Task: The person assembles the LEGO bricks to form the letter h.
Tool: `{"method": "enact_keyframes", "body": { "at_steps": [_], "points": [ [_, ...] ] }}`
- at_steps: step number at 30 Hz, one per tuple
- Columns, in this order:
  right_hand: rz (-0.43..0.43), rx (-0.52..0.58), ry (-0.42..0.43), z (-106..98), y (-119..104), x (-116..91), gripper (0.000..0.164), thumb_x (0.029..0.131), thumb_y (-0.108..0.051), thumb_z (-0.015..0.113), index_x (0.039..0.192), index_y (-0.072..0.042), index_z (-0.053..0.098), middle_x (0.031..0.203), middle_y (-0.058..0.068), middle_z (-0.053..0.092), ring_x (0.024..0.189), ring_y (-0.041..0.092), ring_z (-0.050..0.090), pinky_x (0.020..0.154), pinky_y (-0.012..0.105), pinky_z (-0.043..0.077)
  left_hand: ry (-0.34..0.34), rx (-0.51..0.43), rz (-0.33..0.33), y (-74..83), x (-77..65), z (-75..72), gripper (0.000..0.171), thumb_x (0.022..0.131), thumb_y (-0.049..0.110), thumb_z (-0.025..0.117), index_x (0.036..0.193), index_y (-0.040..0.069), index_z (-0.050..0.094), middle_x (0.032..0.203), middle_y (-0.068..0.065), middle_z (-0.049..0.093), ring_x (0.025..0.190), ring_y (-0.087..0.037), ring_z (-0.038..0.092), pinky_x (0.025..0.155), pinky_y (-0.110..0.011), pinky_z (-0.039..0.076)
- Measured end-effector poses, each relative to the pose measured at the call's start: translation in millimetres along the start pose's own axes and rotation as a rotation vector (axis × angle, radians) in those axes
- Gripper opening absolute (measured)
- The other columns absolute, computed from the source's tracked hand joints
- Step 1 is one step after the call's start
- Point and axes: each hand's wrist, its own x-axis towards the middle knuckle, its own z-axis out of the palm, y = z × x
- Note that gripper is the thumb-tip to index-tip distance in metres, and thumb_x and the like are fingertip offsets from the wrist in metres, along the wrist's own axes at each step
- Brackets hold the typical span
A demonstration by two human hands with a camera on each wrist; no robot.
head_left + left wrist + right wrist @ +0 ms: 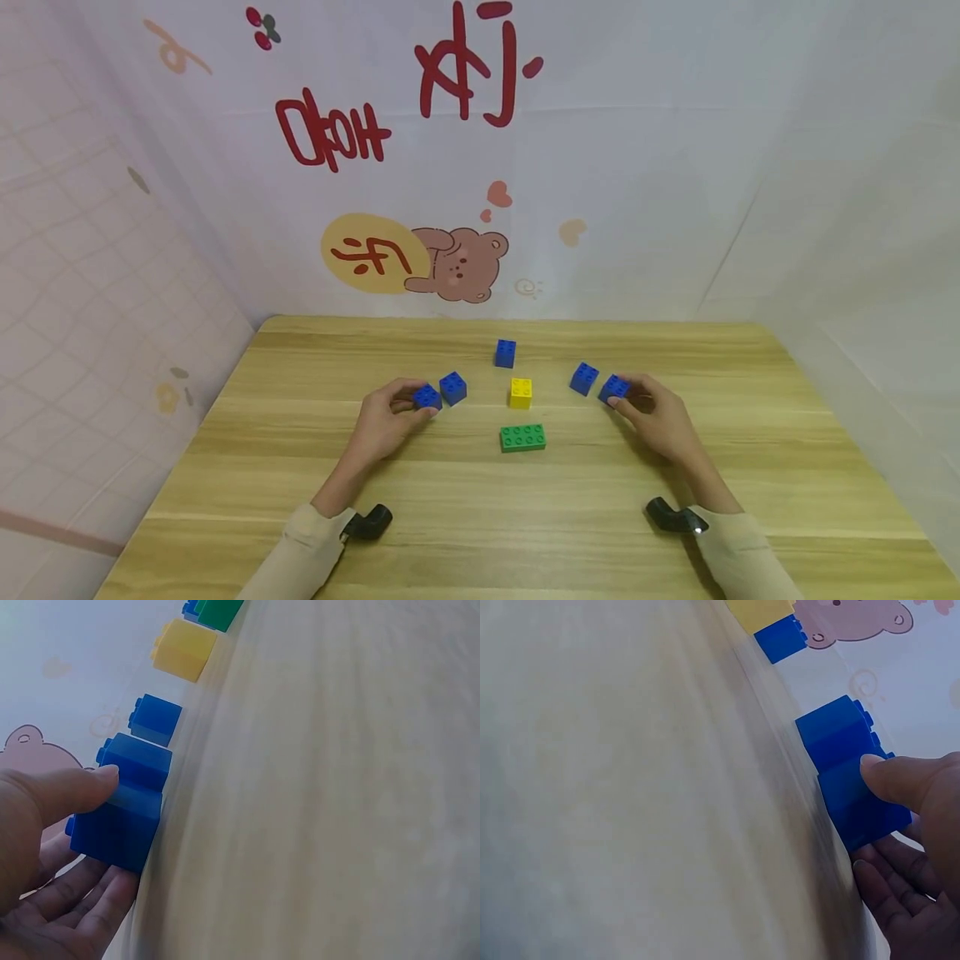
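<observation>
My left hand (386, 421) pinches a blue toy brick (427, 397) between thumb and fingers at the left of the table. Just right of it stands a second blue brick (453, 387). On the other side, my right hand (660, 417) holds a blue brick (614, 389) by its sides, with another blue brick (584, 378) close to its left. Between the hands are a yellow brick (521, 393) and, nearer to me, a longer green brick (522, 437). A further blue brick (506, 353) stands behind the yellow one. Both wrist views show thumb and fingers against the held bricks.
The wooden table (517, 533) reaches back to a white wall covering (637, 167) printed with a bear and red characters. Black curved devices (367, 523) sit at both wrists, over beige sleeves (300, 554).
</observation>
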Motion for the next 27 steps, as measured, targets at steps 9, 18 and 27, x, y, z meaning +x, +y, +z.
{"method": "enact_keyframes", "body": {
  "at_steps": [9,18,27],
  "points": [
    [-0.003,-0.009,-0.010,2,1,-3,0.047,0.098,-0.034,0.071,0.137,-0.011,0.062,0.116,0.011,0.072,0.106,0.026,0.070,0.088,0.024,0.056,-0.014,-0.022,0.007,-0.8,-3.6,-1.8,0.045,0.087,0.010,0.082,0.130,0.009,0.067,0.125,-0.017,0.070,0.114,-0.031,0.070,0.096,-0.033,0.061],
    [0.007,-0.010,-0.025,1,0,-8,0.048,0.097,-0.038,0.072,0.137,-0.013,0.062,0.116,0.011,0.073,0.107,0.028,0.071,0.091,0.035,0.058,-0.037,-0.033,0.024,-2.1,-8.0,-0.6,0.045,0.087,0.011,0.083,0.129,0.010,0.069,0.127,-0.018,0.069,0.114,-0.032,0.071,0.095,-0.031,0.061],
    [0.009,0.019,-0.057,1,-1,-12,0.047,0.095,-0.038,0.074,0.134,-0.015,0.063,0.114,0.009,0.073,0.107,0.027,0.071,0.089,0.025,0.057,-0.047,-0.069,0.017,-0.7,-14.5,2.8,0.043,0.086,0.011,0.084,0.126,0.010,0.070,0.124,-0.018,0.071,0.112,-0.032,0.072,0.095,-0.032,0.061]
  ]
}}
